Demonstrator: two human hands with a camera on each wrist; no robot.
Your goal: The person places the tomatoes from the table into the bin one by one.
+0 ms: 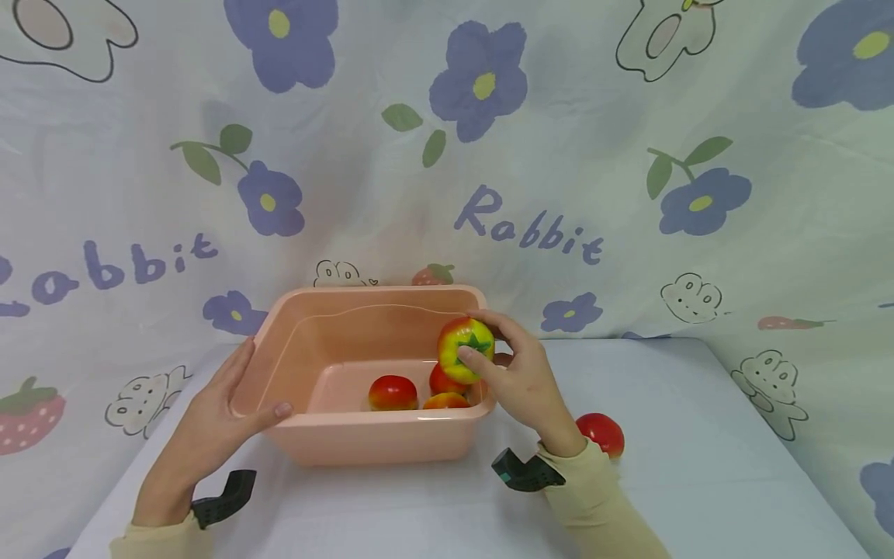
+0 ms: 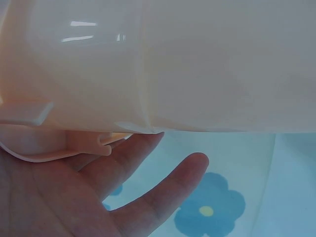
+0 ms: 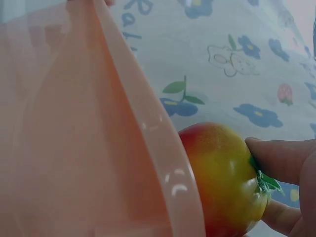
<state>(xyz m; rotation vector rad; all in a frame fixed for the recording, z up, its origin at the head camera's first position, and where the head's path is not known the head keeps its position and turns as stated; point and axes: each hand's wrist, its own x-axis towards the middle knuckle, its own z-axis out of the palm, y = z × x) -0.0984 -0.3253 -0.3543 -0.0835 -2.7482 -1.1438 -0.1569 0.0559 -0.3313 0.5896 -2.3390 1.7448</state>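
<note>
A peach-coloured plastic bin (image 1: pixel 377 439) stands on the white table. My left hand (image 1: pixel 209 427) grips its left end, thumb over the rim and fingers along the outside; the left wrist view shows two fingers (image 2: pixel 163 195) stretched out below the bin's wall. My right hand (image 1: pixel 520 376) pinches a yellow-red toy tomato (image 1: pixel 452 338) with a green leafy top. In the head view it appears over the bin's right end, and the right wrist view shows the tomato (image 3: pixel 217 173) beside the rim (image 3: pixel 168 163). Inside the bin lie a red tomato (image 1: pixel 393 393) and two others (image 1: pixel 447 401), partly hidden.
Another red tomato (image 1: pixel 602 434) lies on the table to the right, partly behind my right wrist. A patterned cloth (image 1: pixel 391 202) with flowers and rabbits hangs behind the table (image 1: pixel 698 481). Black wrist devices (image 1: pixel 226 497) are on both forearms.
</note>
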